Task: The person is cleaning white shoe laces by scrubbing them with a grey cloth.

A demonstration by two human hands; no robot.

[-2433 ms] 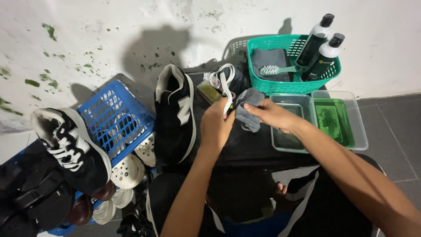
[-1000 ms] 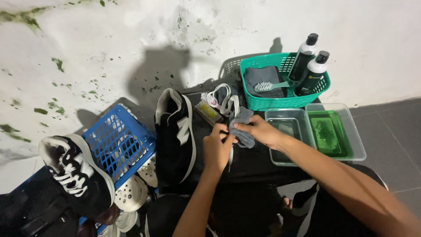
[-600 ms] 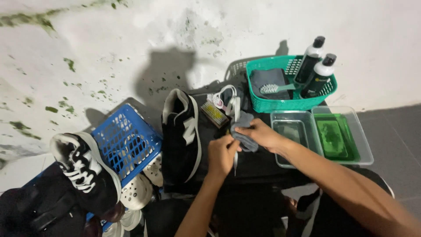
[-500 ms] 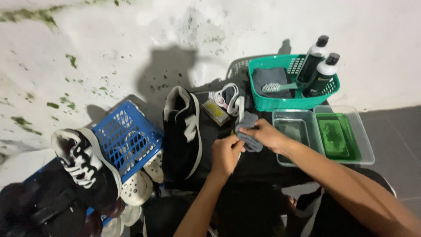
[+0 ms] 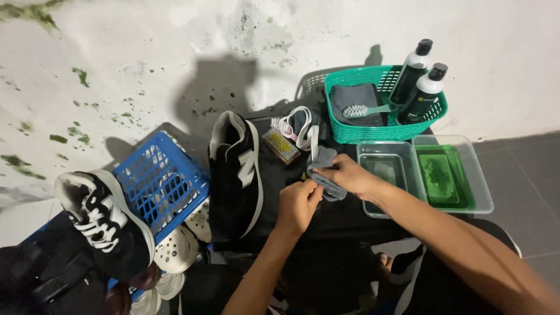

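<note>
Both hands meet over a black-covered work surface [image 5: 344, 216]. My right hand [image 5: 350, 175] grips a grey cloth [image 5: 324, 158] that is wrapped round a white shoelace [image 5: 315, 139]. My left hand [image 5: 297, 204] pinches the lower end of that lace and cloth from below. A black sneaker with a white sole [image 5: 236, 175] lies on its side just left of my hands. A small brush with a pink handle [image 5: 281, 143] lies beside the lace's far end.
A green basket [image 5: 373, 131] at the back holds a grey cloth, a brush and two dark bottles [image 5: 420, 81]. Two clear trays [image 5: 449, 178] stand at the right, one with a green pad. A blue crate [image 5: 160, 184], another black sneaker [image 5: 102, 224] and white clogs are at the left.
The view has shifted a little. My hands have slid along the lace with the cloth, staying together over the black surface. The sneaker and trays have not moved.
</note>
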